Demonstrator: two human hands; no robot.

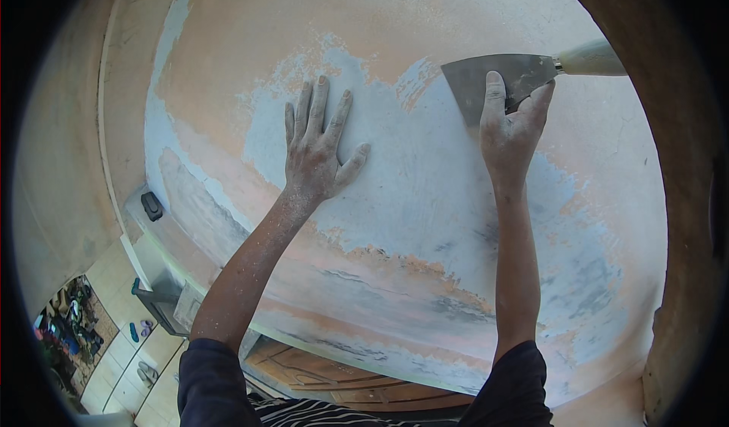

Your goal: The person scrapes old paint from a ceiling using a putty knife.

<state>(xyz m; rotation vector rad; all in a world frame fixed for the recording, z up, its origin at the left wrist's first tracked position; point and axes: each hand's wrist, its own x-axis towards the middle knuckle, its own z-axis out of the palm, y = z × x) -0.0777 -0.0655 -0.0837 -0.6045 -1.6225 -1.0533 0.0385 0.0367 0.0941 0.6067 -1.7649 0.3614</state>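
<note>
My left hand lies flat with its fingers spread on a pale bluish-white patch of filler on the wall. White dust coats its fingers, and it holds nothing. In my right hand is a wide putty knife, gripped by its metal blade. My thumb lies across the blade's near face, while the other fingers are largely hidden behind it. The light-coloured handle points right. Around the filler, the peach-coloured wall shows ragged edges and rough grey patches.
A small black object sits on the ledge at left. Far below are a tiled floor, slippers and a heap of mixed items. Beneath the wall's lower edge is a brown wooden panel. A brown edge borders the right side.
</note>
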